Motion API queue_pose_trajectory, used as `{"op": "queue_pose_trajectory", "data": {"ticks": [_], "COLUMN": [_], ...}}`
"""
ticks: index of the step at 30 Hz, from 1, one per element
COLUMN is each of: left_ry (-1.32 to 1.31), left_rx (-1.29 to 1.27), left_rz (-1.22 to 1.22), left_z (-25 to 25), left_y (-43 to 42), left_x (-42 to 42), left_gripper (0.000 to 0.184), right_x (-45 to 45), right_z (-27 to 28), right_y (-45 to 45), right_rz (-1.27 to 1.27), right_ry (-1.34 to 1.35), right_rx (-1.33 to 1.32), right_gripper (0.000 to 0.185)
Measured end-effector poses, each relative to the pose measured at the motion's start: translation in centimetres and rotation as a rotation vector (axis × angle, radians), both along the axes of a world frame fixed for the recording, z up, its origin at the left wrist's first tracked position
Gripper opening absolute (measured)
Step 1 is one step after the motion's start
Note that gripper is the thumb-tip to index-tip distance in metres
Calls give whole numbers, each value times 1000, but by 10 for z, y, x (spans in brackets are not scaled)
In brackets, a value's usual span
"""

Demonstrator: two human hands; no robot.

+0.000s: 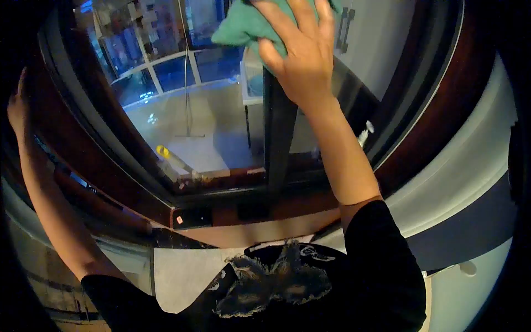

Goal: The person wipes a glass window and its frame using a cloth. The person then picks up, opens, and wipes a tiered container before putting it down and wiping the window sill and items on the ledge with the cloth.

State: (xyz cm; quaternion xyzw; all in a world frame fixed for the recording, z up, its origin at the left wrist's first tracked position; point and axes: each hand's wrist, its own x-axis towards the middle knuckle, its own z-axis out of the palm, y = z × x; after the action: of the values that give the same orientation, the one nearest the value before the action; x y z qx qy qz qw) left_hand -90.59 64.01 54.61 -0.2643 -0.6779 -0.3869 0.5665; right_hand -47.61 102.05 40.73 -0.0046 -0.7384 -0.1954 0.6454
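A green cloth lies bunched under my right hand at the top of the view, against the window glass near the dark middle frame bar. The fingers of my right hand are pressed over the cloth, and the cloth sticks out to their left. My left hand is raised at the far left edge, at the dark reddish window frame. One finger of it points up; the others are dim and hard to make out.
Behind the glass are a yellow-capped bottle, a long-handled squeegee and a white table. A small black box sits on the sill below the window. Pale curtains hang at the right.
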Motion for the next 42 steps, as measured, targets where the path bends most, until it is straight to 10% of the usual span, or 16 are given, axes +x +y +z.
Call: {"op": "queue_pose_trajectory", "data": {"ticks": [5, 11, 24, 28, 33, 36, 39, 42], "left_ry": [100, 111, 82, -10, 49, 12, -260, -20], "left_rx": [17, 40, 85, 14, 79, 121, 310, 177], "left_rz": [-296, -360, -414, -330, -269, -324, -652, -319], "left_z": [0, 8, -5, -2, -6, -6, 1, -10], "left_y": [16, 14, 25, 16, 20, 19, 11, 10], "left_x": [52, 39, 72, 69, 58, 47, -38, -39], "left_gripper": [62, 60, 63, 77, 78, 77, 79, 63], "right_x": [-13, 13, -11, -8, 6, 2, -5, -12], "right_z": [-96, -352, -70, -118, -304, -287, -184, -54], "right_y": [-3, -4, 10, -15, -31, -27, -20, -19], "right_rz": [-135, -171, 59, -37, -88, -113, -146, -151], "right_ry": [45, -308, 113, 105, -105, -111, -55, 61], "right_rx": [-184, -343, -142, -468, -614, -628, -462, -264], "right_gripper": [44, 31, 68, 78, 89, 89, 84, 72]}}
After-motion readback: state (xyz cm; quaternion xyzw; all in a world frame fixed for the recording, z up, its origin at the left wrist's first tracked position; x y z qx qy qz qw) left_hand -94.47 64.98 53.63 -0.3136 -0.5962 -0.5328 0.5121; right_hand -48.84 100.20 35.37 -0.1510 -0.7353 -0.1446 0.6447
